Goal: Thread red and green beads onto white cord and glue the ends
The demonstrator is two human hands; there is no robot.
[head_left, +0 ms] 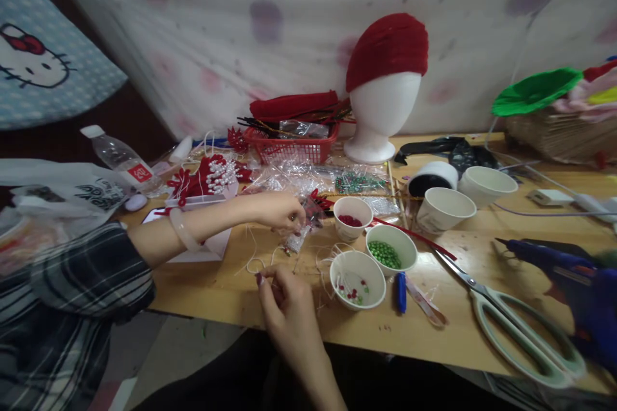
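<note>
My left hand (284, 212), bracelet on its wrist, reaches in from the left with fingers pinched together above a small clear packet (296, 241). What those fingers hold is hidden. Nearer to me, my right hand (292, 308) is curled with its thumb against the fingers. A thin white thread (251, 263) loops beside its fingertips; whether they grip it is unclear. Right of the hands stand a paper cup of red beads (353, 218), a paper cup of green beads (391, 250) and a cup with a few mixed beads and white strands (357, 280).
Scissors (501, 321), a blue glue gun (554, 270) and a blue pen cap (402, 293) lie to the right. Behind are a red basket (292, 148) and a white foam head (380, 109) with a red cap. A plastic bottle (120, 160) leans at left.
</note>
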